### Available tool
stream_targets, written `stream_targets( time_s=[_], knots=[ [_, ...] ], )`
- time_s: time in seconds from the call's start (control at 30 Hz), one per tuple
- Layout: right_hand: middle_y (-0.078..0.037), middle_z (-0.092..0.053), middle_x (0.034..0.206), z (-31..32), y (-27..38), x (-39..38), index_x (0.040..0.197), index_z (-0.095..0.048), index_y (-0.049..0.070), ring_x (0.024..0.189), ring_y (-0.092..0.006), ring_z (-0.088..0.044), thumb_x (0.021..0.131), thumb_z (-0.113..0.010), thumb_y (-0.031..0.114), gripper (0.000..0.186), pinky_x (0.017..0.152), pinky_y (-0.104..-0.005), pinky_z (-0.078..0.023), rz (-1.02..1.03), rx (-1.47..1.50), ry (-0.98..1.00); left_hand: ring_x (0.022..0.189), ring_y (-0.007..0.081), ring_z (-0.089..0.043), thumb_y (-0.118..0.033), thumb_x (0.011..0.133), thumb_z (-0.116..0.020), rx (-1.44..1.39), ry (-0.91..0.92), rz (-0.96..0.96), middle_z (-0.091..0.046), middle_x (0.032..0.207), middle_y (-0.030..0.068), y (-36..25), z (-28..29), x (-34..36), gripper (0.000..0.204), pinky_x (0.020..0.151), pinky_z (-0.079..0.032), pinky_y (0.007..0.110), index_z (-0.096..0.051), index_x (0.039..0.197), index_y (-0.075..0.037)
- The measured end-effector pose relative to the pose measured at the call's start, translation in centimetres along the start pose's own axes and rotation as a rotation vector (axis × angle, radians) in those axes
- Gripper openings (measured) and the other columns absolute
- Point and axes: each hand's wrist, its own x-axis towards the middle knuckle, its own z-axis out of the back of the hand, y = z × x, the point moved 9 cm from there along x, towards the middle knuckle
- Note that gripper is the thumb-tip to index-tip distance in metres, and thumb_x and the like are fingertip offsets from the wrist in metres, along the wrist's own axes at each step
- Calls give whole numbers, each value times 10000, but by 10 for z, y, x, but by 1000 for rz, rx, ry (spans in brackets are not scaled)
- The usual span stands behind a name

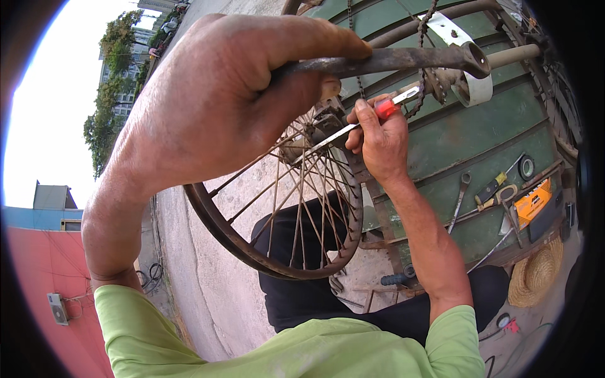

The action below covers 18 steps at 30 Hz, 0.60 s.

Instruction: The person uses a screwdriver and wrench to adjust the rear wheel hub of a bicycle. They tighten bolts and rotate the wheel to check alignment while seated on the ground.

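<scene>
My left hand (201,101), large in front, is closed around a dark ring spanner (403,61). The spanner's ring end points right, above an axle tube. Lower down, my right hand (383,143) grips a long thin silver tool with a red part (386,108). One end of it sticks out toward the chain (423,44). Its other end reaches down-left to the hub of a spoked wheel (277,269); whether it touches the hub I cannot tell. Around the axle beyond is a curved white metal piece (474,91).
Green metal panels (498,120) with a rusty frame lie behind the wheel. On them rest a spanner (462,192), a yellow-and-black screwdriver (491,188), a tape roll (526,166) and an orange-and-black package (532,205). A straw hat (535,271) lies lower right.
</scene>
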Motion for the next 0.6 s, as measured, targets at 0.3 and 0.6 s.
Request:
stream_targets(
  time_s=[0.3, 0.6],
  knots=[
    [-41, -631, 746, -1, -1, -2, 916, -548, 32, 512, -78, -592, 1050, -616, 236, 254, 439, -221, -442, 37, -5, 27, 634, 71, -566, -114, 985, -690, 230, 252, 120, -764, 915, 58, -31, -13, 48, 333, 594, -470, 262, -694, 1314, -57],
    [-27, -626, 708, 3, 21, -5, 901, -540, 37, 484, -57, -554, 1035, -632, 190, 223, 435, -219, -429, 95, 80, -36, 982, 149, -704, -84, 956, -719, -108, -56, 170, -748, 1218, 113, 10, -8, -49, 402, 852, -570, 291, -660, 1351, -35]
  ],
)
